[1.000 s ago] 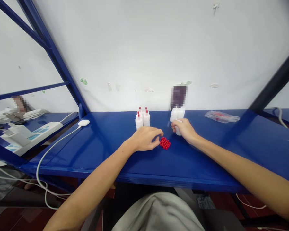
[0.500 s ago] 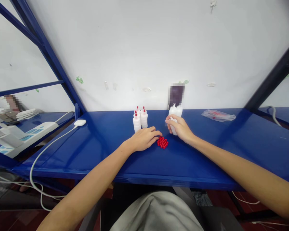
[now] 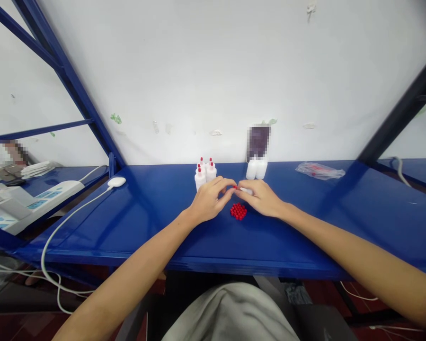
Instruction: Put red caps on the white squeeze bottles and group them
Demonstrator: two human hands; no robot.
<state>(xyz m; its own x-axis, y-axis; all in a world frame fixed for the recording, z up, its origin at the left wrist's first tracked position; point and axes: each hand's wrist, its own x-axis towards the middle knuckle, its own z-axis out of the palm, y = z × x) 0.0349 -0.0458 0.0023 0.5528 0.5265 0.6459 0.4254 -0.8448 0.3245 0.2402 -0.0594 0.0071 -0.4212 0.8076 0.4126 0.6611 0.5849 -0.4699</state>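
My left hand point(image 3: 213, 199) pinches a small red cap point(image 3: 235, 187) between thumb and fingertips. My right hand point(image 3: 262, 198) is closed round a white squeeze bottle point(image 3: 247, 191), tipped on its side toward the cap; most of it is hidden by my fingers. The two hands meet just above a pile of red caps point(image 3: 238, 211) on the blue table. Behind my left hand stand several white bottles with red caps point(image 3: 200, 179), partly covered by it. Beyond my right hand are white bottles point(image 3: 257, 169) on which no red caps show.
A clear plastic bag point(image 3: 320, 171) with something red inside lies at the right on the blue table point(image 3: 156, 232). A white charger puck point(image 3: 117, 182) with a cable and a power strip point(image 3: 39, 203) are at the left. A blurred dark object point(image 3: 259, 141) leans on the wall.
My left hand has picked up a red cap from the pile and raised it. My right hand has brought its bottle left and tilted it, so the two hands now meet.
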